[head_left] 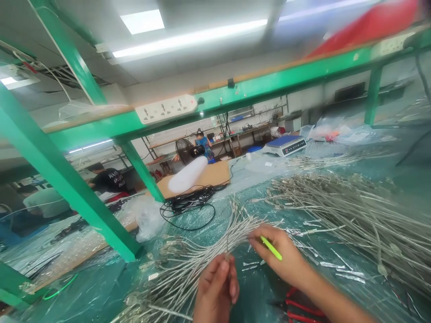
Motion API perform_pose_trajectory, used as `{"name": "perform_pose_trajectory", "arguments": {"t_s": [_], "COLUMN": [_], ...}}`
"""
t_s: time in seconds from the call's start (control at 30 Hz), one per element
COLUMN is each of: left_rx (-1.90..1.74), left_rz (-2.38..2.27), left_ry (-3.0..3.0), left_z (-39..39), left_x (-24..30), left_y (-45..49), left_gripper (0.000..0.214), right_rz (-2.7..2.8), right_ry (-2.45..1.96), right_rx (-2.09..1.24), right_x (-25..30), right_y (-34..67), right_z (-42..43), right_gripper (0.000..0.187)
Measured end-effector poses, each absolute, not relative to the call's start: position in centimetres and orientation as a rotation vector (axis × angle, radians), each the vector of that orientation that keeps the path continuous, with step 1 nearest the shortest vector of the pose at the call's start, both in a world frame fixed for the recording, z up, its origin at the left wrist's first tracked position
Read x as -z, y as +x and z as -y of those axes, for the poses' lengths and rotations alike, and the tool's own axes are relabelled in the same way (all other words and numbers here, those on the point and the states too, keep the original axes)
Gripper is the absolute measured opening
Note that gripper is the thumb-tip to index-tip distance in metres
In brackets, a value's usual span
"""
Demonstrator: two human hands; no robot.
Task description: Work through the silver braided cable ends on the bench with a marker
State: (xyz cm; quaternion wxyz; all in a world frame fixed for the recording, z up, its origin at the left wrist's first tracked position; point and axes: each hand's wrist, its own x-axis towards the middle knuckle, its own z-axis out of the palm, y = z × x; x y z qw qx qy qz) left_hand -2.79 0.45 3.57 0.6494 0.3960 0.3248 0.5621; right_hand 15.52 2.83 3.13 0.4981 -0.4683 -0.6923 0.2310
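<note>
My left hand (217,285) is closed, thumb against fingers, on a thin cable (228,237) that runs upward from the fingertips. In my right hand (279,251) a slim yellow-green tool (271,248) lies between thumb and fingers; its tip is hidden, so I cannot tell its kind. The right fingertips are beside a bundle of silvery cables (202,255) that fans out to the left, behind my left hand. Below the right forearm lies a red-handled hand tool (299,307), partly covered by the arm.
A larger cable heap (340,211) lies at right, with foil scraps (340,269) before it. Farther back are coiled black cable (188,199), a weighing scale (284,146) and plastic bags (350,132). A green frame (90,197) with a power strip (166,109) crosses the bench. People sit beyond.
</note>
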Motion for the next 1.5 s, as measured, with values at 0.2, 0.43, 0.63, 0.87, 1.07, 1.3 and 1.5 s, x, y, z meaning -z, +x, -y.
{"name": "perform_pose_trajectory", "arguments": {"t_s": [0.2, 0.43, 0.63, 0.87, 1.07, 1.3, 1.5], "left_rx": [-1.273, -1.227, -1.223, -1.204, -1.269, -1.381, -1.482], "left_rz": [-0.764, -0.751, -0.763, -0.756, -0.814, -1.045, -1.14], "left_ry": [0.941, 1.047, 1.107, 1.095, 0.959, 1.116, 1.358], "left_z": [-0.3, -0.1, -0.3, -0.2, -0.4, -0.6, -0.4], "left_x": [-3.4, -2.7, -2.8, -2.4, -2.4, -2.1, -1.8], "left_y": [-2.5, -2.0, -1.8, -1.9, -1.7, -1.7, -1.2], "left_gripper": [0.025, 0.025, 0.023, 0.022, 0.026, 0.029, 0.022], "right_rz": [1.53, 1.244, 1.056, 0.981, 0.958, 1.139, 1.265], "right_ry": [-0.833, -0.519, -0.559, -0.69, -0.942, -0.989, -1.05], "right_rx": [-1.14, -1.472, -1.48, -1.505, -1.225, -0.922, -0.881], "right_x": [-3.5, -3.9, -3.3, -2.9, -2.5, -4.1, -4.1], "right_y": [14.1, 12.9, 12.4, 12.2, 13.6, 13.7, 13.4], "right_z": [-1.4, -0.7, -1.0, -1.4, -2.9, -1.3, -1.0], "right_gripper": [0.029, 0.02, 0.018, 0.022, 0.031, 0.025, 0.04]}}
